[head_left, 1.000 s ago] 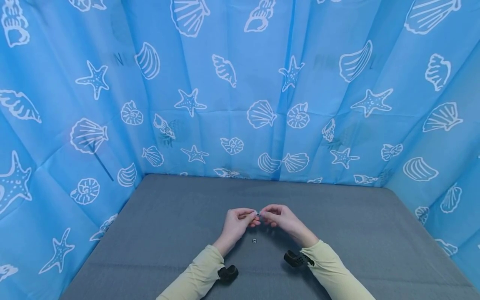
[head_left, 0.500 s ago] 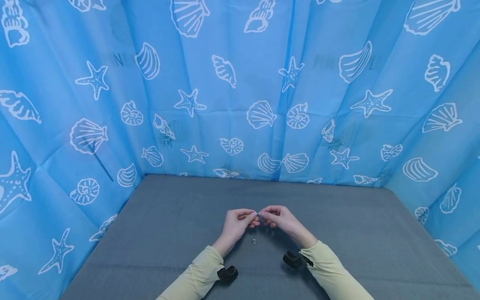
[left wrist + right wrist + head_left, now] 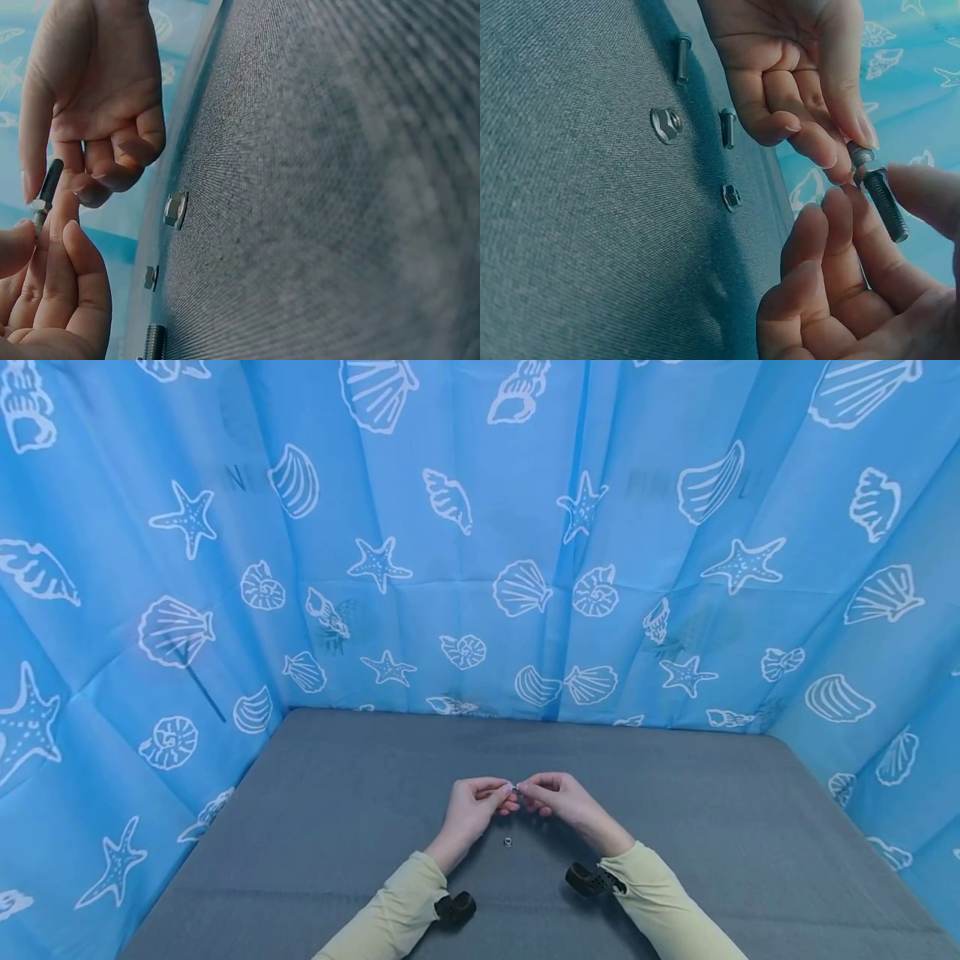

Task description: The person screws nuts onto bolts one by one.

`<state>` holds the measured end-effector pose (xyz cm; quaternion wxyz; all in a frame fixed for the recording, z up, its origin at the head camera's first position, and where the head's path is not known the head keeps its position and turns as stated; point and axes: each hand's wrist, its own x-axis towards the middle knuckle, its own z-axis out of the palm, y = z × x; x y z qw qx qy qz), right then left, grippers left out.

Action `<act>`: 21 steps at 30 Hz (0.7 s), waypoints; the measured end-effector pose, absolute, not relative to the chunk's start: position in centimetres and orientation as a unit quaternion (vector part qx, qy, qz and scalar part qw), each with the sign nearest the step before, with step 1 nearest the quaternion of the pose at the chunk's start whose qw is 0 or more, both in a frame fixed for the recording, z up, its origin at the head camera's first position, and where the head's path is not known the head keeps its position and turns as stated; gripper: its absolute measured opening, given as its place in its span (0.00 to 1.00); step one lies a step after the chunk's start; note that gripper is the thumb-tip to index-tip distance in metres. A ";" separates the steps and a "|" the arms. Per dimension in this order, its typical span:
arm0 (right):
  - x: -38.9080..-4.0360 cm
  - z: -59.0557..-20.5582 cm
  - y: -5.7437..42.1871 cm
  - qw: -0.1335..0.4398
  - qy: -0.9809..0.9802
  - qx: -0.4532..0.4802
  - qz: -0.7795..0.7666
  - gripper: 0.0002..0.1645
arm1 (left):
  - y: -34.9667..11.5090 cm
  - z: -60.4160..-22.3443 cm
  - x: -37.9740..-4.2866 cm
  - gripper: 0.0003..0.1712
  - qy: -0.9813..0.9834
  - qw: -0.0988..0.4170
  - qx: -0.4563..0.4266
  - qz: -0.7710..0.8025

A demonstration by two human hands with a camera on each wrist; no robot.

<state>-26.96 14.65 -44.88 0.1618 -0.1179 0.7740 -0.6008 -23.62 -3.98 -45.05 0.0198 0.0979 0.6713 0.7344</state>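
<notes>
In the head view, my left hand (image 3: 472, 814) and right hand (image 3: 568, 802) meet fingertip to fingertip above the table. Between them is a metal bolt (image 3: 887, 206), tilted, its threaded end sticking out past a nut (image 3: 869, 172) on its shank. My left thumb and fingers pinch the bolt at its head end, partly covering it. The right thumb and forefinger pinch the nut. In the left wrist view, the bolt (image 3: 51, 180) shows dark threads. The other fingers of both hands are loosely curled.
On the grey cloth-covered table (image 3: 360, 760) lie a flange nut (image 3: 665, 125), a second flange nut (image 3: 732, 197), a bolt (image 3: 682, 60) and another bolt (image 3: 728, 130). A blue shell-print curtain (image 3: 450, 568) surrounds the table's back and sides.
Both hands stay in nearly the same place around the bolt and nut. The right hand has shifted only very slightly down.
</notes>
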 end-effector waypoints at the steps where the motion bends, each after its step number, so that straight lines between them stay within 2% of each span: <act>1: -27.0 -44.9 14.7 0.164 0.772 -0.115 -0.603 0.20 | -4.0 -45.1 -23.6 0.12 0.670 0.021 0.097 0.735; 12: -27.2 -45.1 14.6 0.159 0.774 -0.121 -0.601 0.16 | -4.1 -45.1 -23.6 0.12 0.671 0.021 0.099 0.734; 21: -27.1 -45.0 14.8 0.162 0.766 -0.123 -0.609 0.20 | -4.1 -45.3 -23.8 0.13 0.670 0.021 0.102 0.735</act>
